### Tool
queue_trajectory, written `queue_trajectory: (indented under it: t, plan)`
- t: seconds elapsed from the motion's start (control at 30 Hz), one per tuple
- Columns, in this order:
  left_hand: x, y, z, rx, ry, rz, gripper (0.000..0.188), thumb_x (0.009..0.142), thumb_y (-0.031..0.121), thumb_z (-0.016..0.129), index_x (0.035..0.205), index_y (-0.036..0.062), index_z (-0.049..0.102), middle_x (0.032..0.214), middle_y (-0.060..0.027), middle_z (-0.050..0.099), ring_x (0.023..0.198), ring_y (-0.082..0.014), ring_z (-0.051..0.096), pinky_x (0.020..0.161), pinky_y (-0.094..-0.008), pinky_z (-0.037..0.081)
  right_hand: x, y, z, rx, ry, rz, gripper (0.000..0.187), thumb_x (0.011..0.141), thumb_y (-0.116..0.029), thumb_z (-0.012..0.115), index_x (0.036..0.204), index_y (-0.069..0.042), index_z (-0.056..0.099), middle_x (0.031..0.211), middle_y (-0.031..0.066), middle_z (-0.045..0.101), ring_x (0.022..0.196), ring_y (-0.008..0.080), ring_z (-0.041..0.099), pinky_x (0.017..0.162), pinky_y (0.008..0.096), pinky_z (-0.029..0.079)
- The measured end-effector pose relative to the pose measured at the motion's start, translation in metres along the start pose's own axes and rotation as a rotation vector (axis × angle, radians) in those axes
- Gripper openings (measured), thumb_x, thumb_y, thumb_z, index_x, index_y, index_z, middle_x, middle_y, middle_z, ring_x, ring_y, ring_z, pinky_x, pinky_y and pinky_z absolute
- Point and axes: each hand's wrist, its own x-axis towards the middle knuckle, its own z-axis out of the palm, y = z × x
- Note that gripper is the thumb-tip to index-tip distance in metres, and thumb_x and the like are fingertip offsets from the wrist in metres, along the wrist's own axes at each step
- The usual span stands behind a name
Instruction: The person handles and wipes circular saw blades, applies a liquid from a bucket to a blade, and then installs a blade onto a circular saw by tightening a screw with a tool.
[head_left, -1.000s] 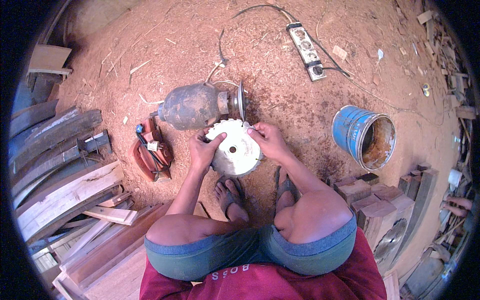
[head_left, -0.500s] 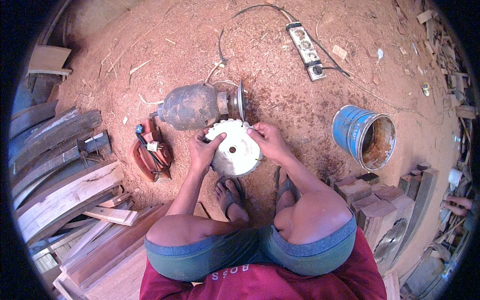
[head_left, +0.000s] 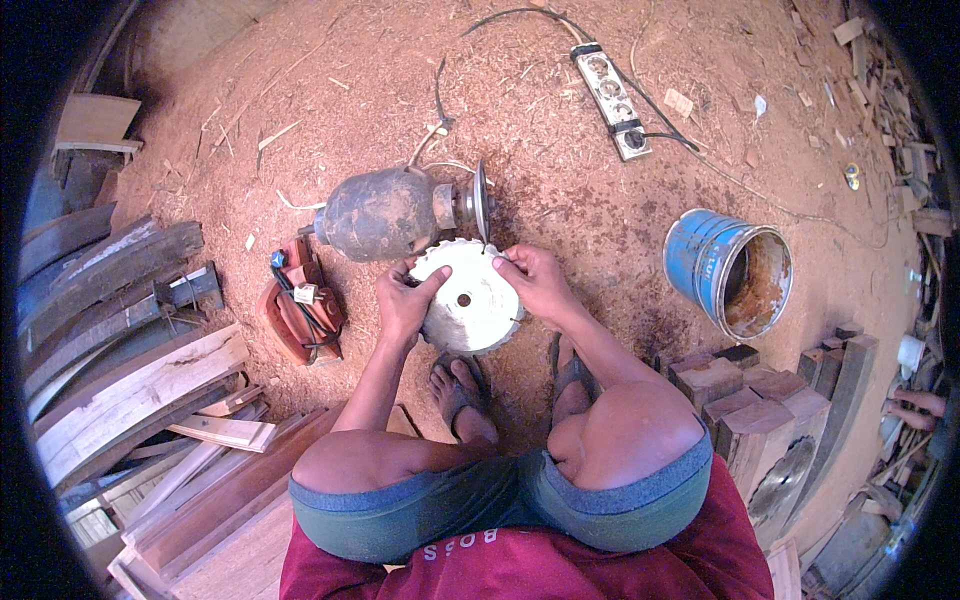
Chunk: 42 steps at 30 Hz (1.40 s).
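While the left hand is pinching the left edge of a round toothed saw blade, the right hand is pinching its upper right rim. It is being held near a thin disc on a dusty motor, in front of the sandalled feet. A red power tool is lying to the left, a blue bucket is standing to the right, and a power strip is resting farther off

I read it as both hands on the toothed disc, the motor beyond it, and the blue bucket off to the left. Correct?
One slip: the blue bucket is off to the right, as the head view shows. The left hand and right hand are on the toothed disc, with the motor beyond it.
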Motion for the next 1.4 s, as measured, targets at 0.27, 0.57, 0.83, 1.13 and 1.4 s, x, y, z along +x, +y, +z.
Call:
queue_trajectory:
  t: [0.27,0.57,0.83,1.13,1.4]
  plan:
    - [-0.003,0.007,-0.005,0.005,-0.031,-0.018,0.036,0.078,0.013,0.081,0.104,-0.0071,0.066,0.087,-0.0116,0.071,0.071,-0.0128,0.066,0.064,-0.0259,0.052,-0.006,-0.013,-0.003,0.064,-0.064,-0.007,0.022,0.092,-0.02,0.066,0.095,0.002,0.066,0.086,0.0092,0.07,0.081,0.0145,0.064,0.075,0.0319,0.05]
    - [-0.006,0.008,-0.009,-0.094,-0.108,-0.045,0.029,0.081,0.014,0.079,0.101,-0.0038,0.068,0.089,-0.0077,0.071,0.076,-0.0091,0.063,0.07,-0.0254,0.051,-0.008,-0.013,-0.013,0.068,-0.103,-0.027,0.019,0.092,-0.017,0.067,0.096,0.002,0.066,0.089,0.0069,0.07,0.082,0.0129,0.063,0.078,0.0317,0.051]
    - [-0.006,0.0,-0.006,-0.013,-0.027,-0.055,0.027,0.084,0.017,0.077,0.1,-0.0014,0.069,0.082,-0.004,0.069,0.067,-0.0076,0.059,0.061,-0.0241,0.048,-0.004,-0.013,-0.007,0.091,-0.07,-0.006,0.021,0.093,-0.017,0.066,0.095,0.004,0.067,0.084,0.0076,0.07,0.077,0.0123,0.063,0.073,0.03,0.051]
    - [0.002,-0.012,-0.005,-0.002,0.002,-0.021,0.033,0.084,0.02,0.077,0.103,-0.0046,0.068,0.082,-0.0079,0.07,0.067,-0.0096,0.062,0.061,-0.0255,0.049,0.001,-0.012,-0.003,0.075,-0.056,0.019,0.021,0.093,-0.017,0.065,0.095,0.004,0.066,0.083,0.0088,0.07,0.073,0.0118,0.063,0.064,0.0285,0.051]
    - [0.005,-0.014,-0.004,0.035,0.003,-0.029,0.033,0.083,0.02,0.078,0.102,-0.0056,0.068,0.081,-0.0091,0.07,0.066,-0.0107,0.062,0.06,-0.026,0.05,0.003,-0.005,0.0,0.091,-0.032,0.045,0.02,0.093,-0.016,0.065,0.095,0.004,0.066,0.082,0.0087,0.07,0.072,0.012,0.063,0.063,0.029,0.051]
